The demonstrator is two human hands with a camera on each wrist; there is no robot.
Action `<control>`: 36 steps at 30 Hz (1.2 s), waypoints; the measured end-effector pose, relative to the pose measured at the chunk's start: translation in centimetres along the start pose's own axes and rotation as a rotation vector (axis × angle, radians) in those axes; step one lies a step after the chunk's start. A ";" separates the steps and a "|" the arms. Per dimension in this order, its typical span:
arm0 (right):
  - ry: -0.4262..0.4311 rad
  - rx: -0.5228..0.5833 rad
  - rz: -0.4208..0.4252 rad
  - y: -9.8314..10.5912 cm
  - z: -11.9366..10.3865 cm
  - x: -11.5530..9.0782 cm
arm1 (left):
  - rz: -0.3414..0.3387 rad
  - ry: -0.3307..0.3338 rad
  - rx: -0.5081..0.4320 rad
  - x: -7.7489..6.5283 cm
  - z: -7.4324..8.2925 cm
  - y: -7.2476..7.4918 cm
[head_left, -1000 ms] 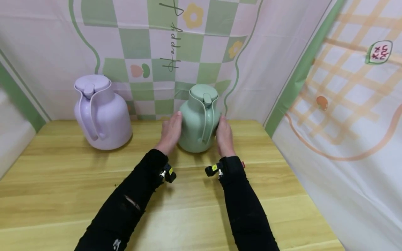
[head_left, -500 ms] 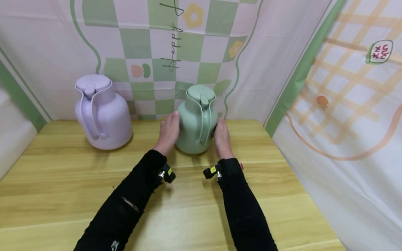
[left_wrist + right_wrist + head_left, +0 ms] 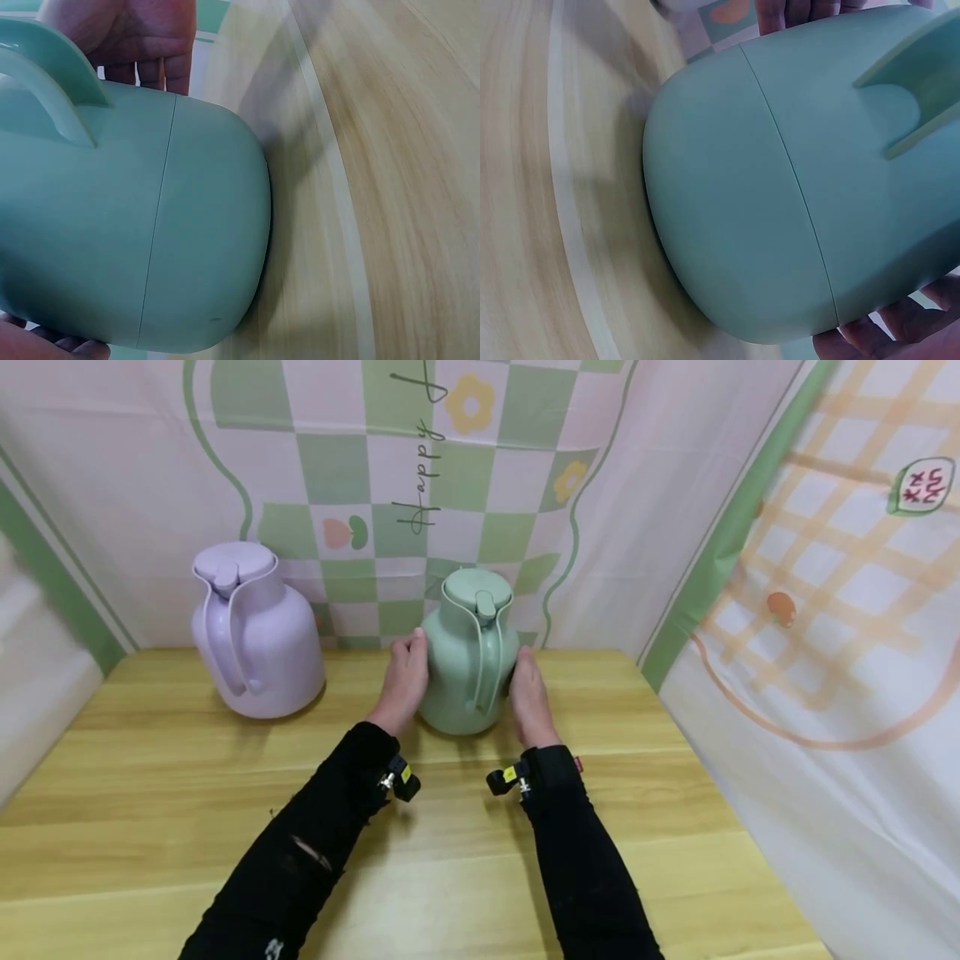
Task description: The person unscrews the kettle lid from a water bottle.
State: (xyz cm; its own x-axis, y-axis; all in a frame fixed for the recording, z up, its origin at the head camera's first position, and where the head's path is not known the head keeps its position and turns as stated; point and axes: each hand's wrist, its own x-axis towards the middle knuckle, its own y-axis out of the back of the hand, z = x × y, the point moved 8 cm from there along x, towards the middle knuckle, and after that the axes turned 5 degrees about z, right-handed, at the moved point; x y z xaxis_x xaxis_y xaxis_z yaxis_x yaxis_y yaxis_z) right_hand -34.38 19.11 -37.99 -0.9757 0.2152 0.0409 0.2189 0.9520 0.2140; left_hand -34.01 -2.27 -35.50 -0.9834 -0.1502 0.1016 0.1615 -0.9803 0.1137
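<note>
A green thermos jug (image 3: 446, 668) stands upright near the back of the table, its handle (image 3: 489, 668) facing the person and slightly right. My left hand (image 3: 403, 683) holds its left side, and my right hand (image 3: 530, 700) its right side, below the lid. From the left wrist, the jug's smooth body (image 3: 210, 202) fills the view, with the right hand's fingers (image 3: 151, 73) passing behind it. The right wrist view shows the right fingers (image 3: 904, 319) bent against its side. A dark shadow line runs under the base. Fingertips behind the jug are hidden in the head view.
A lavender thermos jug (image 3: 285, 643) of the same shape stands to the left, its handle toward the front left. Behind the wooden table (image 3: 450, 860) hangs a checkered cloth (image 3: 333, 468), with another printed cloth (image 3: 862, 610) on the right.
Between both hands, the green jug has shifted a little left and toward the person. The head view has turned slightly; the lavender jug stays in place.
</note>
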 end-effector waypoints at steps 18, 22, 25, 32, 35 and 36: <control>0.012 0.041 -0.023 -0.9 -0.1 -1.2 | -0.037 -0.071 0.068 -1.0 0.2 1.0; 0.028 0.049 -0.019 -1.1 -0.2 -1.3 | -0.040 -0.043 0.075 -1.3 0.2 1.3; 0.041 0.052 -0.011 -1.1 -0.4 -1.3 | -0.044 -0.036 0.075 -1.5 0.3 1.5; 0.074 0.061 -0.004 -1.5 -0.7 -1.5 | -0.026 -0.044 0.087 -1.8 0.4 2.0; 0.100 0.067 -0.007 -1.7 -0.9 -1.6 | -0.021 -0.040 0.096 -2.0 0.3 2.3; 0.108 0.069 -0.009 -1.8 -0.9 -1.6 | -0.021 -0.038 0.101 -2.0 0.3 2.3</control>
State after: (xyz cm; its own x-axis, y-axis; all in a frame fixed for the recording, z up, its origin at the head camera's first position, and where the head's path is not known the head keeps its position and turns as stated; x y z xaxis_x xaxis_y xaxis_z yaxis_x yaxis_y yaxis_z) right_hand -33.20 16.85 -37.53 -0.9718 0.1857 0.1455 0.2068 0.9673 0.1470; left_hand -31.65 -4.23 -35.19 -0.9831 -0.1228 0.1355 0.1501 -0.9651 0.2147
